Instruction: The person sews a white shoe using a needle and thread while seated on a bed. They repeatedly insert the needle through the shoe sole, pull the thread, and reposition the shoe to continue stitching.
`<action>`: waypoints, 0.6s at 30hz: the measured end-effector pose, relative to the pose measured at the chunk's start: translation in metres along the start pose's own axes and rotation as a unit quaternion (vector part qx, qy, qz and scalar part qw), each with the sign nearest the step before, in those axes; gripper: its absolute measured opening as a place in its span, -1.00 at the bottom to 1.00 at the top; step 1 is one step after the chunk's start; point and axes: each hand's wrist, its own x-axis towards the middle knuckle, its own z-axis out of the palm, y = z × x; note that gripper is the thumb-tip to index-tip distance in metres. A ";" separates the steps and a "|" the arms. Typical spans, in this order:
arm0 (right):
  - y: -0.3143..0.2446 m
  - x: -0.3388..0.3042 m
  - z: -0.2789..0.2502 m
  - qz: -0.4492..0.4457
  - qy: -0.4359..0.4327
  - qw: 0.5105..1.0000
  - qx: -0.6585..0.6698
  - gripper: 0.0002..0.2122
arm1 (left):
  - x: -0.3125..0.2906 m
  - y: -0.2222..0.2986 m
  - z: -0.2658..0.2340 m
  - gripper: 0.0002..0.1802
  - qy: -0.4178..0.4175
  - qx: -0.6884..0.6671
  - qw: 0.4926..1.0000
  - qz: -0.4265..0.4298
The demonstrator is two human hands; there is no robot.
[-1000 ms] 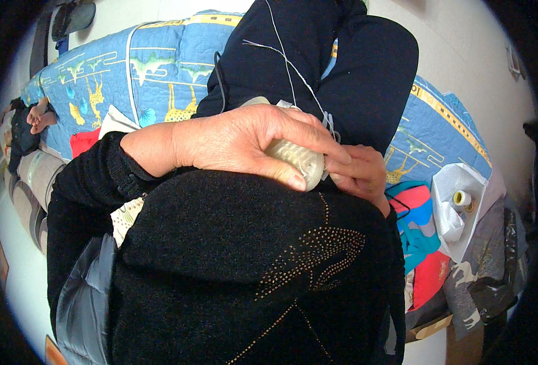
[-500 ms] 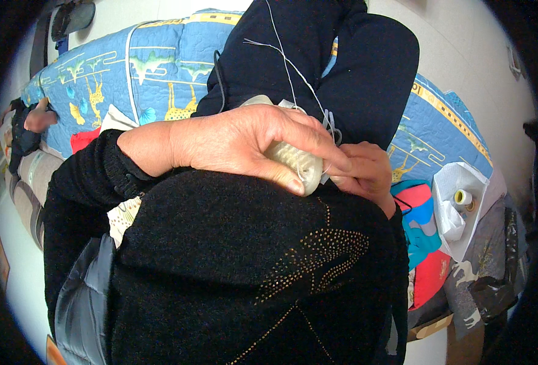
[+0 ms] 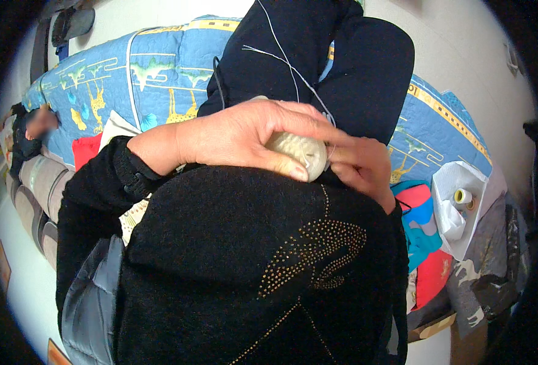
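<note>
My left hand (image 3: 235, 137) is closed around a cream-coloured shoe sole (image 3: 299, 152) with a bumpy tread, holding it against the front of my black sweater above my lap. Its thumb presses on the near edge while the fingers reach across the far side. The sole's other end is mostly hidden beneath that hand. Close to the sole's right edge is my right hand (image 3: 363, 164), fingers curled and slightly blurred; whatever they pinch is too small to make out. White thread (image 3: 305, 82) runs from the sole over my dark trousers, its loose end frayed.
Under my legs lies a blue quilted cover (image 3: 101, 79) with giraffes. A white paper box (image 3: 457, 243) at the right holds a thread spool (image 3: 461, 196). Beside it is a teal and pink cloth (image 3: 418, 210). Another person (image 3: 34, 131) is at the far left.
The sole has tipped and its near end has risen slightly, showing more of the tread. My right hand's fingertips have drawn a little away from the left fingertips. The left hand keeps its grip.
</note>
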 end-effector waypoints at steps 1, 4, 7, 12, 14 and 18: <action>-0.001 0.000 -0.002 0.009 -0.003 1.000 -0.009 -0.79 | 0.001 -0.001 -0.002 -0.32 0.018 0.030 0.999 0.014; -0.006 0.003 -0.008 0.062 -0.034 0.997 -0.011 -0.80 | 0.000 -0.004 -0.006 -0.29 0.053 0.057 0.996 0.034; -0.010 0.006 -0.003 0.069 0.002 0.997 0.041 -0.80 | -0.006 -0.004 -0.011 -0.33 0.033 0.087 0.995 0.020; -0.015 0.011 -0.002 0.056 0.003 0.998 -0.010 -0.78 | -0.012 -0.005 -0.008 -0.38 0.053 0.029 0.998 0.003; -0.019 0.012 0.000 0.051 0.000 0.999 -0.018 -0.77 | -0.013 -0.005 -0.007 -0.37 0.048 0.014 0.999 -0.002; -0.027 0.009 0.003 0.059 -0.003 0.998 -0.007 -0.77 | -0.014 -0.004 -0.007 -0.26 0.009 0.068 0.998 -0.012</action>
